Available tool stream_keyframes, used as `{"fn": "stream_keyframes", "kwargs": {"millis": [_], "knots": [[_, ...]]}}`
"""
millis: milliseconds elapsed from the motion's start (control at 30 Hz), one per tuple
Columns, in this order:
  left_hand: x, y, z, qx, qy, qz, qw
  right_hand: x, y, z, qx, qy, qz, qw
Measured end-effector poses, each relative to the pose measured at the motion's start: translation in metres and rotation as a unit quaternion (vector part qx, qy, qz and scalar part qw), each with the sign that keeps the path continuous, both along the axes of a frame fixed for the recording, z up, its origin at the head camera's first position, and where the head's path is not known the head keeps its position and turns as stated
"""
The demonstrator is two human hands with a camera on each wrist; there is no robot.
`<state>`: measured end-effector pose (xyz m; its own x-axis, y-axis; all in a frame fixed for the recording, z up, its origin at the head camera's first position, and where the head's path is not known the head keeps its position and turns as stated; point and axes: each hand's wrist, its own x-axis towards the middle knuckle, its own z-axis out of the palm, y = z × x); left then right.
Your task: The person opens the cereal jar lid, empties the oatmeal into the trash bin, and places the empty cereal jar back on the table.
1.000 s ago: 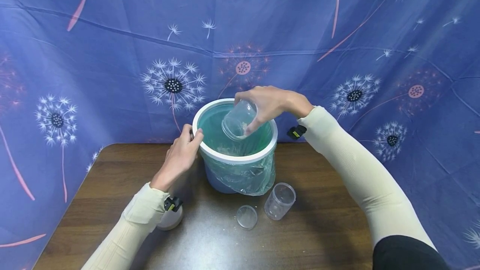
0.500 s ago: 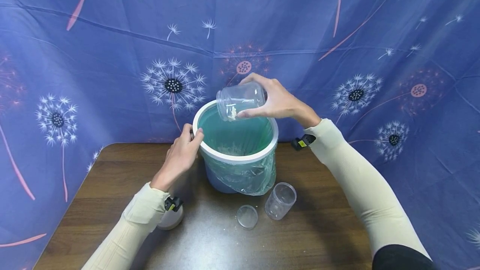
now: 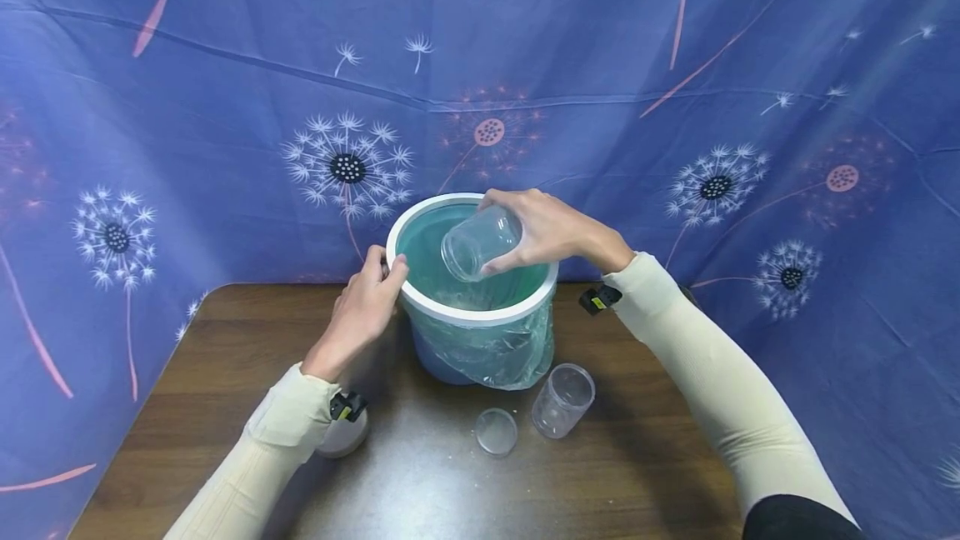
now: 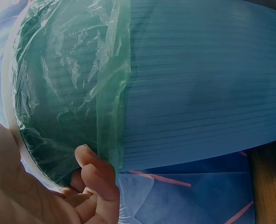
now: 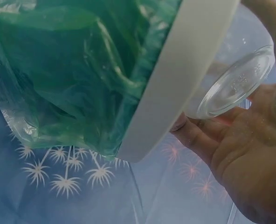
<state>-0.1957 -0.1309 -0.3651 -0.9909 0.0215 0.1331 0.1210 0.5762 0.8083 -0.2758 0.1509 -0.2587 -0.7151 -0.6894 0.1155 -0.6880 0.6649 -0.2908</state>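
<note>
My left hand (image 3: 362, 308) grips the white rim (image 3: 480, 320) of a blue trash bin (image 4: 198, 88) at its left side. A green plastic bag lines the bin and folds over its outside (image 4: 63, 70). Over the opening, my right hand (image 3: 558, 230) holds a clear plastic jar (image 3: 482, 242) around its base end. The jar tilts with its mouth down and to the left, inside the rim. In the right wrist view, the jar's round bottom (image 5: 238, 81) shows between thumb and fingers, partly behind the rim.
A second clear jar (image 3: 562, 401) stands on the wooden table (image 3: 630, 473) in front of the bin. Beside it lies a clear round lid (image 3: 496, 432). A whitish round object (image 3: 343, 437) is partly hidden by the left wrist. A patterned blue cloth (image 3: 225, 148) hangs behind.
My right hand raised the jar to nearly level, with a white clump near its mouth, then lowered and tipped it down again. The clump no longer shows. My left hand stays on the rim.
</note>
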Motion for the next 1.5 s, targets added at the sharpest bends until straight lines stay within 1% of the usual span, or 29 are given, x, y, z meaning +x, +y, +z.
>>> {"fn": "stream_keyframes", "kwargs": {"millis": [300, 467, 567, 633, 667, 700, 767, 800, 833, 867, 900, 933, 967, 1000, 1033, 1067, 1100, 1167, 1367, 1500], "knots": [[0.001, -0.001, -0.001, 0.0, -0.005, 0.0, 1.0, 0.0, 0.004, -0.002, -0.002, -0.004, 0.002, 1.0], [0.001, -0.001, -0.002, 0.0, -0.005, 0.001, 1.0, 0.003, 0.007, 0.001, -0.032, -0.017, -0.016, 0.9992], [0.0, -0.001, -0.002, 0.0, -0.003, 0.001, 1.0, 0.006, 0.009, 0.005, -0.075, -0.014, -0.032, 0.9965], [0.0, -0.001, -0.001, -0.001, -0.001, 0.002, 1.0, 0.008, 0.01, 0.007, -0.138, -0.015, -0.038, 0.9896], [0.0, 0.0, -0.001, -0.002, 0.0, 0.003, 1.0, 0.009, 0.011, 0.008, -0.182, -0.011, -0.037, 0.9826], [-0.001, 0.0, -0.001, -0.003, 0.001, 0.003, 1.0, 0.011, 0.01, 0.008, -0.229, -0.002, -0.031, 0.9729], [-0.001, 0.0, -0.001, -0.005, 0.004, 0.005, 1.0, 0.012, 0.009, 0.007, -0.325, 0.011, -0.011, 0.9456], [-0.002, 0.0, -0.001, -0.006, 0.004, 0.006, 1.0, 0.013, 0.009, 0.007, -0.347, 0.014, -0.012, 0.9376], [-0.002, 0.001, 0.0, -0.006, 0.004, 0.005, 1.0, 0.014, 0.008, 0.007, -0.343, 0.021, -0.017, 0.9391], [-0.002, 0.001, 0.0, -0.005, 0.003, 0.004, 1.0, 0.015, 0.008, 0.008, -0.317, 0.026, -0.025, 0.9476], [-0.003, 0.001, 0.0, -0.005, 0.003, 0.003, 1.0, 0.016, 0.008, 0.008, -0.273, 0.027, -0.035, 0.961], [-0.003, 0.001, 0.0, -0.005, 0.002, 0.002, 1.0, 0.016, 0.008, 0.007, -0.217, 0.026, -0.044, 0.9749], [-0.003, 0.002, 0.0, -0.004, 0.002, 0.002, 1.0, 0.017, 0.008, 0.006, -0.149, 0.027, -0.051, 0.9871], [-0.003, 0.002, 0.0, -0.004, 0.002, 0.002, 1.0, 0.017, 0.008, 0.006, -0.085, 0.027, -0.053, 0.9946], [-0.003, 0.002, 0.0, -0.006, 0.002, 0.003, 1.0, 0.016, 0.007, 0.004, -0.04, 0.032, -0.047, 0.9976], [-0.003, 0.002, 0.0, -0.005, 0.002, 0.004, 1.0, 0.015, 0.007, 0.002, -0.015, 0.033, -0.044, 0.9984], [-0.003, 0.002, -0.001, -0.005, 0.002, 0.004, 1.0, 0.014, 0.007, 0.0, -0.005, 0.031, -0.044, 0.9986], [-0.002, 0.001, -0.001, -0.005, 0.002, 0.005, 1.0, 0.013, 0.007, -0.002, -0.012, 0.02, -0.05, 0.9985], [-0.002, 0.001, -0.002, -0.003, 0.003, 0.005, 1.0, 0.014, 0.01, -0.001, -0.051, -0.014, -0.059, 0.9968], [-0.002, 0.001, -0.002, -0.003, 0.002, 0.004, 1.0, 0.018, 0.012, -0.004, -0.088, -0.037, -0.065, 0.9933]]}}
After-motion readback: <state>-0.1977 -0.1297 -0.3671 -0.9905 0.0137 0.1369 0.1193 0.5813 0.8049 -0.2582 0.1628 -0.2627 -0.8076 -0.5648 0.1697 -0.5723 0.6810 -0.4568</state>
